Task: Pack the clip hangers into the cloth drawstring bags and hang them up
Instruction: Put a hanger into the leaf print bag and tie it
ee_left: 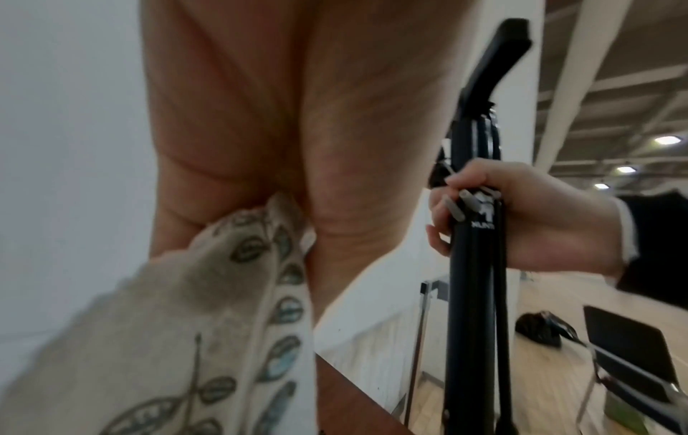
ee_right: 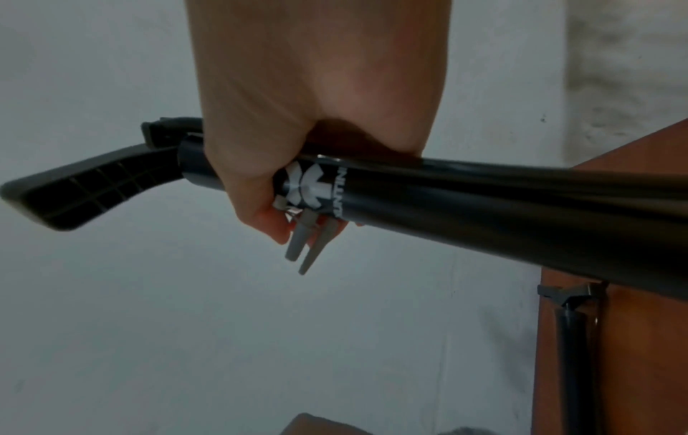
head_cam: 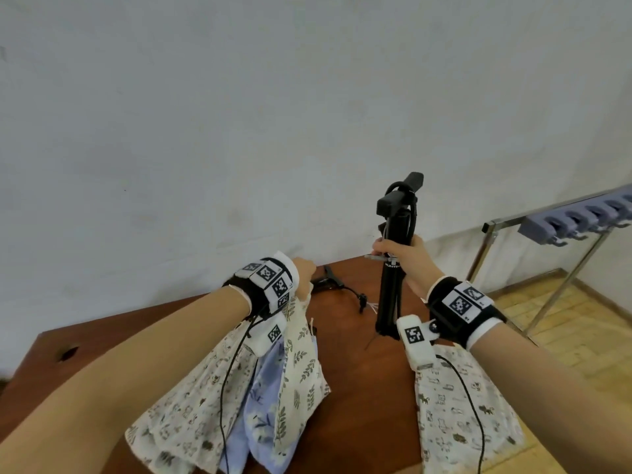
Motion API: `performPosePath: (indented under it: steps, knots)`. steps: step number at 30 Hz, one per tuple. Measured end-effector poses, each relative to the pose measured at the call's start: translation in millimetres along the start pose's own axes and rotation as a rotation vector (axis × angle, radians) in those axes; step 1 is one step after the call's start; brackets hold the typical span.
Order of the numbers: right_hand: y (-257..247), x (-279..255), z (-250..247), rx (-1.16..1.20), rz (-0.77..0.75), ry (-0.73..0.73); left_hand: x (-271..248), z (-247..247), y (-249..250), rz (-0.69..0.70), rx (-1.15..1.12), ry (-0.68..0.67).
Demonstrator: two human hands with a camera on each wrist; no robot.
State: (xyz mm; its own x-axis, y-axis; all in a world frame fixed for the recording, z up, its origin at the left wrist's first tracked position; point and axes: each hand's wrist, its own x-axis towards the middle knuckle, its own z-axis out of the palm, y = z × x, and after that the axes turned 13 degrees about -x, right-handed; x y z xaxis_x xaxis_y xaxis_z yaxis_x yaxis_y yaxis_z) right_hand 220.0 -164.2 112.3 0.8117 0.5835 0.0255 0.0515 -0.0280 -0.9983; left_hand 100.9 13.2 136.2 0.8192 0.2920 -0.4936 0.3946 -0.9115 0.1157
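Observation:
My left hand (head_cam: pixel 304 268) grips the gathered tops of three cloth drawstring bags: a cream leaf-print bag (head_cam: pixel 301 357), a blue floral bag (head_cam: pixel 260 405) and a white cat-print bag (head_cam: pixel 191 398). They hang down over the brown table (head_cam: pixel 359 371). In the left wrist view the leaf-print bag (ee_left: pixel 223 294) bunches out of my closed palm (ee_left: pixel 297 117). My right hand (head_cam: pixel 400 251) grips a black upright pole (head_cam: pixel 393 285) with a handle on top and small grey prongs (ee_right: pixel 305 244). Another cat-print bag (head_cam: pixel 458 405) lies under my right forearm.
A black clip-like item with a cord (head_cam: pixel 335 285) lies on the table behind my left hand. At the right a metal rail (head_cam: pixel 506 220) carries a blue-grey strip of hooks (head_cam: pixel 578 217). A white wall stands behind the table, with wood floor to the right.

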Motion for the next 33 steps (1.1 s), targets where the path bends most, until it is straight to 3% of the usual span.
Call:
performPosePath:
  steps: [3,8,12,16,20,24,27,31,33]
  knots:
    - [3.1,-0.6,2.5,0.036,0.007,0.002,8.3,-2.3,-10.6,0.067,-0.108,-0.02]
    - [-2.0,3.8,0.4,-0.112,-0.031,-0.066,7.1,-2.7,-15.1,0.343,-0.278,0.119]
    - [-3.4,2.4,3.2,-0.462,-0.069,-0.233,-5.1,-7.4,-15.0,0.489,-0.141,0.186]
    - [-11.9,-2.6,8.5,-0.44,-0.092,-0.302,-15.1,12.8,-13.8,0.653,0.078,0.173]
    - [8.5,-10.0,16.6,-0.445,0.075,-0.524,-33.6,42.8,-8.1,0.788,0.391,0.131]
    - [43.1,-27.6,30.6,-0.502,0.332,-0.861,-39.2,57.8,-15.8,0.984,0.46,0.222]
    - [66.3,-35.5,30.4,-0.501,0.543,-0.959,-32.6,71.1,-32.4,0.991,0.621,0.255]
    - [82.9,-37.5,22.6,-0.568,0.565,-1.055,-29.2,81.3,-49.8,0.968,0.689,0.285]
    - [85.9,-40.4,21.3,-0.634,0.557,-1.089,-30.2,78.5,-54.7,0.96,0.703,0.365]
